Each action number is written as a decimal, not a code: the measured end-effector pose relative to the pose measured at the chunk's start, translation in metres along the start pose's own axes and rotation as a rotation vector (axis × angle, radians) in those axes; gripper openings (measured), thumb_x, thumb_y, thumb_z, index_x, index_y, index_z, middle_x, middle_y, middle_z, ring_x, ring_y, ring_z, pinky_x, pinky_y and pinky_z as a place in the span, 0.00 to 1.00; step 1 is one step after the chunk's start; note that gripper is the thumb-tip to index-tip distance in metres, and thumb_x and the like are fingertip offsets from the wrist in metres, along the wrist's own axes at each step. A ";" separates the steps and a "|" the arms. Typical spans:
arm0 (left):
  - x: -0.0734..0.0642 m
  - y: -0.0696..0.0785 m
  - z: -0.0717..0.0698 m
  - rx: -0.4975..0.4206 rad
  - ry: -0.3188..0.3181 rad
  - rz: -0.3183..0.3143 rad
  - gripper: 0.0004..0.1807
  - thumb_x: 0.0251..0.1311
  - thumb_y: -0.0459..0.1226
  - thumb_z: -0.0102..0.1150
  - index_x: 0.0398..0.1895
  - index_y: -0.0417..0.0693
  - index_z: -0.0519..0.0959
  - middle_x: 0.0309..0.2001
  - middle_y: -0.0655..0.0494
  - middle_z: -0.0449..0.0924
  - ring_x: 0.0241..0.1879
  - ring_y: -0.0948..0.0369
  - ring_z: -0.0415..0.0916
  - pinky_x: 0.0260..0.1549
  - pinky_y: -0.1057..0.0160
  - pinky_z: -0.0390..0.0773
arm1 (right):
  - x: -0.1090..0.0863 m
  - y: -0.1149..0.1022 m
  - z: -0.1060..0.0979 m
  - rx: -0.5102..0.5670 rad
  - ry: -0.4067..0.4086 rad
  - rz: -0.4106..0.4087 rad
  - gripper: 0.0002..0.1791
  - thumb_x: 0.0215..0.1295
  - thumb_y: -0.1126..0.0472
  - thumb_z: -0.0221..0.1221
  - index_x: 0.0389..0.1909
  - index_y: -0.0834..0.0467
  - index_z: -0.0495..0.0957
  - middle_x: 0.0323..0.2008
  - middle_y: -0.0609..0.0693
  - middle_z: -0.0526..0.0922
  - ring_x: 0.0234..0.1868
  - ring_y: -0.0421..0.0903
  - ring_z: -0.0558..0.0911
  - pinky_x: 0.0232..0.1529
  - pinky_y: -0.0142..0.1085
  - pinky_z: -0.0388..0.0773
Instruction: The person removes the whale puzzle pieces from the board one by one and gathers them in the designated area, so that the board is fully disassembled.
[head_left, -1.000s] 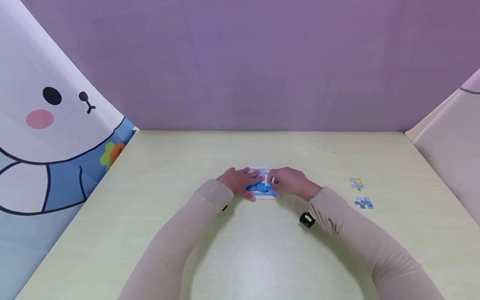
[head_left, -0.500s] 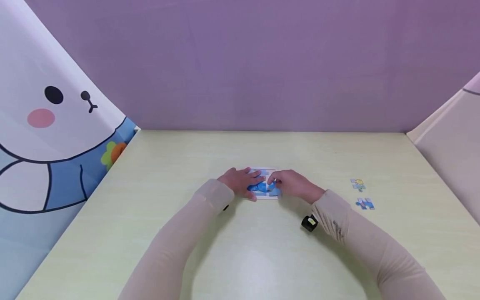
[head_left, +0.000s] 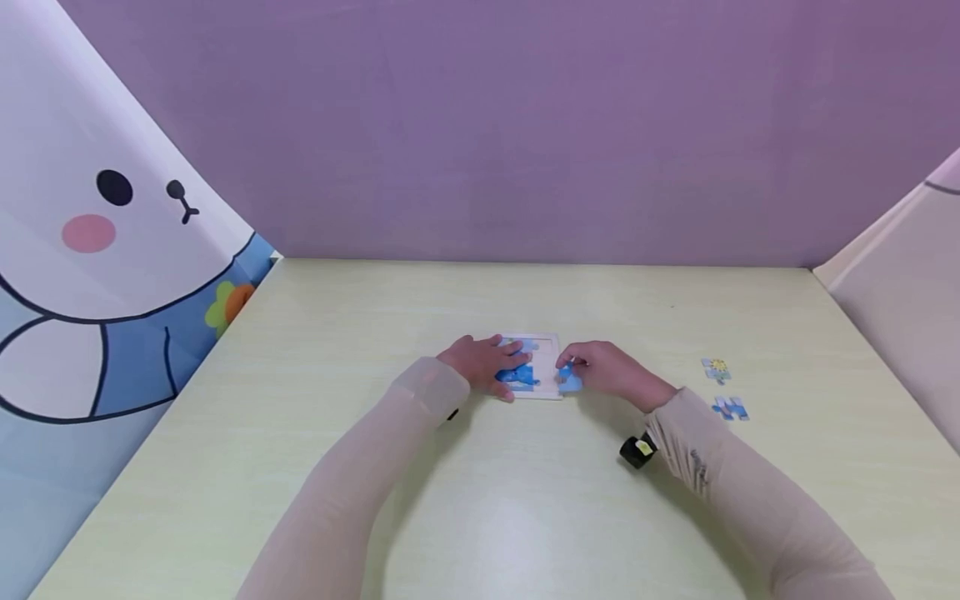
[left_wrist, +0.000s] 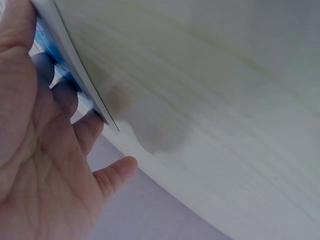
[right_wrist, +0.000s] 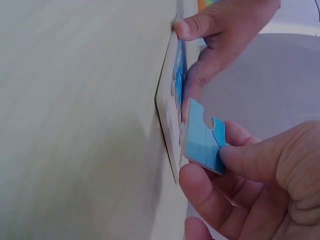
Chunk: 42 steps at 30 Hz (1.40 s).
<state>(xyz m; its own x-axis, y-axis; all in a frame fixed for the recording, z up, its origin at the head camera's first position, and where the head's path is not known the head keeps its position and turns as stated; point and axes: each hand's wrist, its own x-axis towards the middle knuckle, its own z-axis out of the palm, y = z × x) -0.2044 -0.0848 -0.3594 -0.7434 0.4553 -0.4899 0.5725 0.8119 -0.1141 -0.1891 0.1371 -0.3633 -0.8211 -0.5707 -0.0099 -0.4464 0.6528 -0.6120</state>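
A small jigsaw puzzle in a pale frame lies on the table, with blue pieces in its left part and bare white backing at the right. My left hand rests over its left side, fingers spread across the picture. In the left wrist view those fingers lie along the frame's edge. Just past the frame's right side, my right hand pinches a blue puzzle piece between thumb and fingers. The right wrist view shows this piece tilted up, with a rounded notch in one edge.
Off to the right on the table lie loose puzzle pieces: some with a yellow sun, others blue and pinkish nearer me. A purple curtain stands behind the table, and a cartoon-printed cloth at the left.
My right hand has drawn the blue puzzle piece rightward out of the frame, baring white backing there. My left hand has stayed on the puzzle.
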 end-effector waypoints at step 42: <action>0.003 -0.002 0.003 0.000 0.015 -0.006 0.43 0.61 0.64 0.48 0.76 0.71 0.42 0.76 0.68 0.36 0.74 0.59 0.39 0.63 0.51 0.60 | -0.041 0.033 -0.028 -0.020 -0.028 0.098 0.09 0.63 0.76 0.52 0.38 0.67 0.79 0.33 0.56 0.82 0.33 0.47 0.77 0.33 0.37 0.74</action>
<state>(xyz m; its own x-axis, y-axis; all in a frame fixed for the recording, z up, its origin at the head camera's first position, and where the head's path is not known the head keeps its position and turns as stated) -0.2065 -0.0860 -0.3627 -0.7518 0.4559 -0.4763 0.5680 0.8148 -0.1166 -0.1802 0.1956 -0.3613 -0.8511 -0.5171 -0.0913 -0.3715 0.7159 -0.5911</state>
